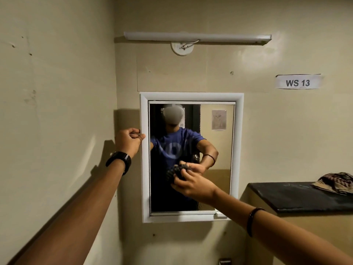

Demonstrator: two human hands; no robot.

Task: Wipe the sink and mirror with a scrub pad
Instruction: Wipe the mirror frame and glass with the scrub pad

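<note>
I see the scrub pad (176, 172) as a dark, knobbly, bunched lump, pressed flat against the mirror (214, 159) glass in its lower half, a little left of centre. My right hand (193, 185) is clamped on it, fingers wrapped over the pad from about 4 o'clock. My left hand (129, 140) is curled closed on the white frame (144, 169) at the mirror's 9 o'clock edge, thumb on the front face, holding nothing else.

The glass runs free above the pad up to the frame's top rail and out toward 3 o'clock; below the pad less glass remains before the bottom rail. At 4 o'clock from the mirror, a dark surface (298, 197) juts out just beside the frame's lower right corner, a crumpled checked cloth (338, 183) lying on it. A side wall (57, 111) closes in at 9 o'clock, near my left forearm.
</note>
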